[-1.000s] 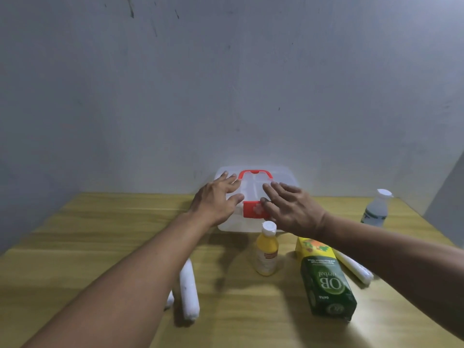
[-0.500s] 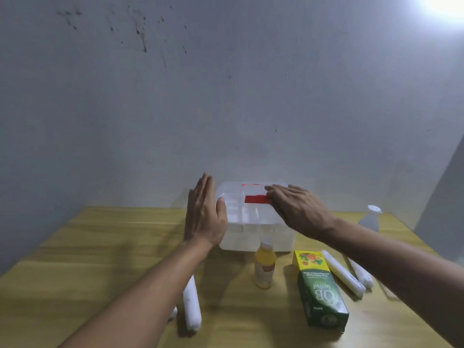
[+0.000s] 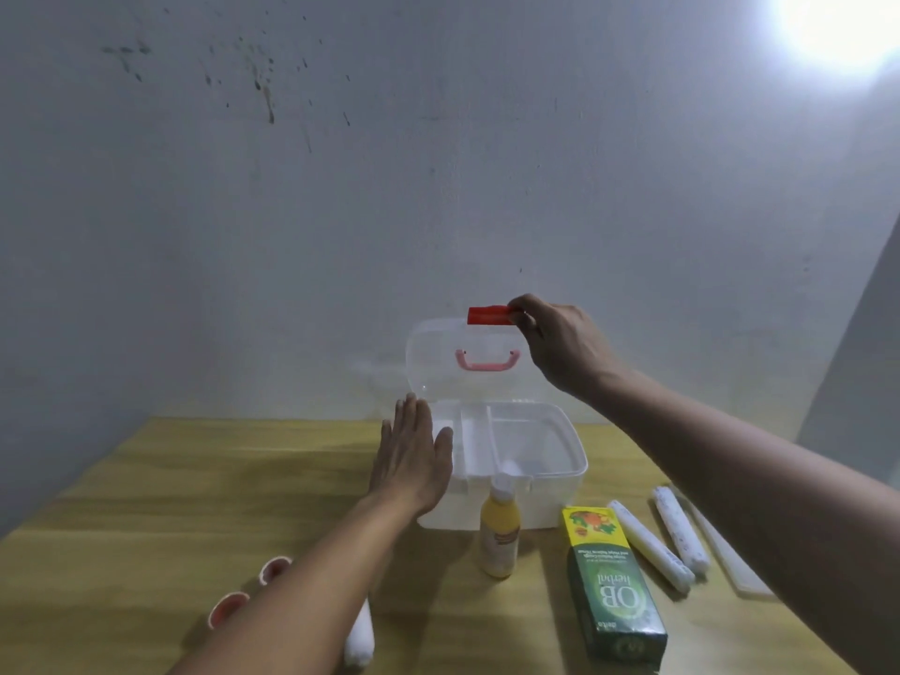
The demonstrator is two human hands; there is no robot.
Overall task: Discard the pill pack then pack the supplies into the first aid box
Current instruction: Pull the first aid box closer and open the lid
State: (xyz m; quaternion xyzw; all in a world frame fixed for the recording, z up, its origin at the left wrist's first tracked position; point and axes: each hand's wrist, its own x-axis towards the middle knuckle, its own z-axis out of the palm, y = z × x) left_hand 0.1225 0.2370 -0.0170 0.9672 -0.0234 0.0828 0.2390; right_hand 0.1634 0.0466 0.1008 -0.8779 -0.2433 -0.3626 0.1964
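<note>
Right hand (image 3: 565, 343) grip pinches red latch (image 3: 489, 315), holding first aid box (image 3: 550, 499) lid (image 3: 438, 353) upright. Left hand (image 3: 411, 457) flat, grip wide, against box's left wall.

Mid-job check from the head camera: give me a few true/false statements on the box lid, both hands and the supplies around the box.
1. The first aid box lid is raised. True.
2. The right hand pinches the red latch on the lid's edge. True.
3. The left hand grips the yellow bottle. False: it lies flat against the box's left side.
4. The green carton is inside the box. False: it lies on the table.
5. The yellow bottle stands upright in front of the box. True.
</note>
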